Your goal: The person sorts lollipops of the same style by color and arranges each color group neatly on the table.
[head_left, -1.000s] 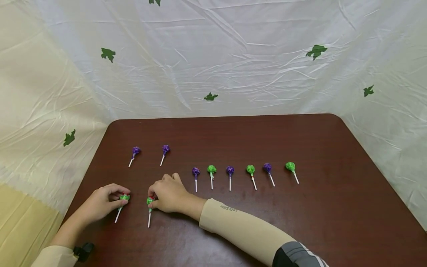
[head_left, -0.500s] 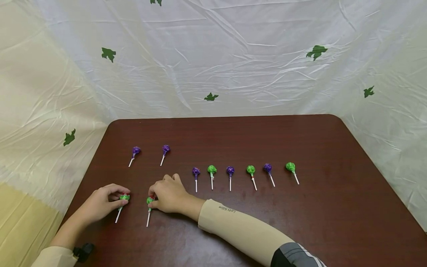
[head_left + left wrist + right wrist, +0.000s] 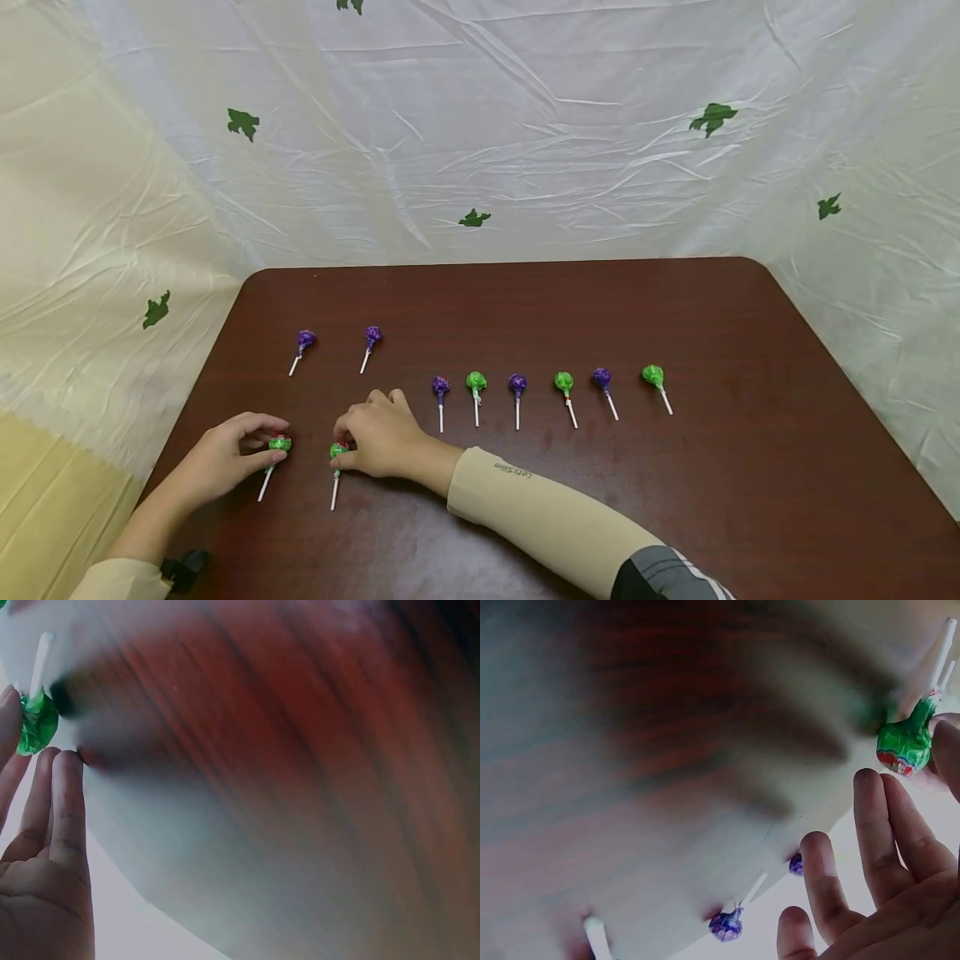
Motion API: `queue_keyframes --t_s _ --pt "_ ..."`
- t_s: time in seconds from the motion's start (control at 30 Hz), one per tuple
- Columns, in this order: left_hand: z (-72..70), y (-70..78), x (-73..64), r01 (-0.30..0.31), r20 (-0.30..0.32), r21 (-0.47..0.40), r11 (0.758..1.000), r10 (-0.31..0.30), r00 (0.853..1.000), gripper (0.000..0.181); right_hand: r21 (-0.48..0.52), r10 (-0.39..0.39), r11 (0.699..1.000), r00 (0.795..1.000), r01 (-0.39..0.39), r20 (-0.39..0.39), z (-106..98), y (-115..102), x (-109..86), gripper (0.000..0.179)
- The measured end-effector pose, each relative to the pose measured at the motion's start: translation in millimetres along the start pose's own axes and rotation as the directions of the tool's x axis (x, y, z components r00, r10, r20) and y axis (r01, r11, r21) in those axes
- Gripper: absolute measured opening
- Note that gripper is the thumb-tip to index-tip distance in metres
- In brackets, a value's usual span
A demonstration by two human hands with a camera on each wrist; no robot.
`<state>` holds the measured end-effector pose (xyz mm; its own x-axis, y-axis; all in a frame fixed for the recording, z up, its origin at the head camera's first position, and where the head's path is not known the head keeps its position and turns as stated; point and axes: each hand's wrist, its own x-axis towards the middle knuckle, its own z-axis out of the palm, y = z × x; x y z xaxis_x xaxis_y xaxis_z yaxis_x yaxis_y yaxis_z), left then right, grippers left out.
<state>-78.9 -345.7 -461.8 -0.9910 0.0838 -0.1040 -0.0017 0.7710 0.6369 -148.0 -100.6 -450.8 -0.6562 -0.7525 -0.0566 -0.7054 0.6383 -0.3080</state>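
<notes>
At the left of the table, my left hand pinches a green lollipop by its wrapped head, the white stick pointing toward me. Just to the right, my right hand holds a second green lollipop the same way between thumb and fingers. In the left wrist view the thumb lies against the green wrapper, and the other fingers stretch out past it. The right wrist view shows the green and red wrapper at the thumb, with the remaining fingers spread.
Two purple lollipops lie farther back on the brown table. Right of my right hand runs a row of alternating purple and green lollipops. White cloth with green patches hangs behind the table.
Both hands stay almost still on their lollipops. The stick under my right hand swings slightly left, then back; my left hand shifts a touch to the left.
</notes>
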Motion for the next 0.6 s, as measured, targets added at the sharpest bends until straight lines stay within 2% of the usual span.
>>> queue_keyframes --t_s 0.2,0.33,0.47,0.6 --pt "-1.9 -0.4 -0.4 -0.005 -0.031 0.038 0.999 0.007 1.0 0.04 0.014 0.003 1.0 1.0 -0.003 -0.013 -9 14 -5.7 0.041" --pt "-3.9 1.5 0.0 -0.012 -0.063 0.051 0.999 0.015 0.998 0.042 0.048 0.018 0.999 0.999 -0.016 -0.048 -19 31 -13.2 0.041" --pt "-5.2 7.5 1.7 -0.036 -0.095 0.03 0.999 0.038 0.995 0.043 0.11 0.05 0.993 0.994 -0.039 -0.1 -29 53 -21.3 0.039" --pt "-3.6 17.5 7.2 -0.046 -0.102 0.017 0.999 0.048 0.994 0.044 0.207 0.101 0.976 0.985 -0.071 -0.142 -39 75 -30.6 0.041"
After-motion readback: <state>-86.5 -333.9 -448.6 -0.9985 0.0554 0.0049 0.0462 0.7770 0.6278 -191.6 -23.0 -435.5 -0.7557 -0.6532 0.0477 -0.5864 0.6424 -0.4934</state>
